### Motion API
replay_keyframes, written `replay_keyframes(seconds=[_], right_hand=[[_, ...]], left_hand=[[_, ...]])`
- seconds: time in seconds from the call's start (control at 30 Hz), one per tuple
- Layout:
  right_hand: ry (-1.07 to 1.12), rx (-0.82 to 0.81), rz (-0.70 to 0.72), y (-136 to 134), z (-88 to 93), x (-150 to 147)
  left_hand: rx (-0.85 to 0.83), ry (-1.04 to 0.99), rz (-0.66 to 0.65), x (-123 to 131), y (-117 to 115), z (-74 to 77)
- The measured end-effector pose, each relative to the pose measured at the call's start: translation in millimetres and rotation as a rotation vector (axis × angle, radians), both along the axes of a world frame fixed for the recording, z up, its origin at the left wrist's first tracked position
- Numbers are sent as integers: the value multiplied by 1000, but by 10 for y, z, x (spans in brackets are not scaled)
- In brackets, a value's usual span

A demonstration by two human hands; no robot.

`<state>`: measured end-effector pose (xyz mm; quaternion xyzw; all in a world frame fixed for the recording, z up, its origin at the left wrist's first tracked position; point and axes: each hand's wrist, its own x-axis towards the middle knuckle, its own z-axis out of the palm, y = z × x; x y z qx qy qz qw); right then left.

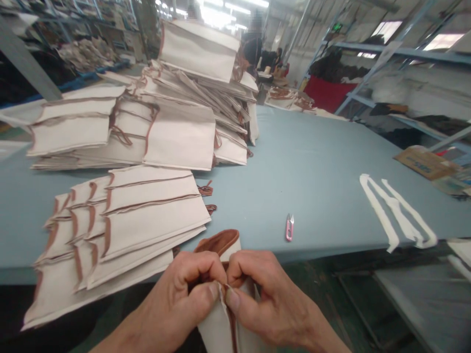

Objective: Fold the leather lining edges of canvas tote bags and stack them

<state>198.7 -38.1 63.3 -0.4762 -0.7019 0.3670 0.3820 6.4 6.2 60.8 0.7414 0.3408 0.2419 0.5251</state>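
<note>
Left hand (171,299) and right hand (274,299) close together, thumbs and fingers pinched on the brown-piped edge (231,323) of a cream canvas bag (215,328), held just off the pale blue table (305,186). Pinched spot partly hidden; bag's lower end cut off by frame. Stacked folded canvas bags (147,211) lie left; pink thread snips (289,228) right.

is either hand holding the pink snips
No, the pink-handled thread snips lie on the pale blue work table, apart from the left hand and right hand.
</note>
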Motion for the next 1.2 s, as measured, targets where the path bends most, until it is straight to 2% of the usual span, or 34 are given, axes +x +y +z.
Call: replay_keyframes(seconds=[0.17, 0.23, 0.37, 0.43, 0.6, 0.73, 0.97, 1.03, 1.13, 1.2], right_hand=[[-46, 72, -83, -23, -49, -51], [-50, 116, -106, -22, -54, -51], [11, 60, -4, -18, 14, 16], [-8, 26, 65, -14, 68, 79], [-175, 120, 105, 18, 131, 203], [-279, 266, 58, 35, 115, 208], [-457, 480, -2, 47, 73, 154], [-371, 468, -38, 60, 56, 136], [-192, 336, -74, 79, 34, 120], [-184, 261, -67, 89, 32, 113]], left_hand=[[32, 75, 31, -13, -23, 15], [-4, 91, 4, -23, -1, 2], [-160, 38, -131, -108, 68, -60], [-186, 36, -182, -156, 100, -65], [3, 161, -168, -165, 141, 4], [144, 127, -117, -88, 144, 28], [229, 122, -97, 7, 115, 3], [252, 128, -75, 34, 102, 1], [266, 128, -67, 55, 96, 11], [294, 155, -58, 47, 109, 38]])
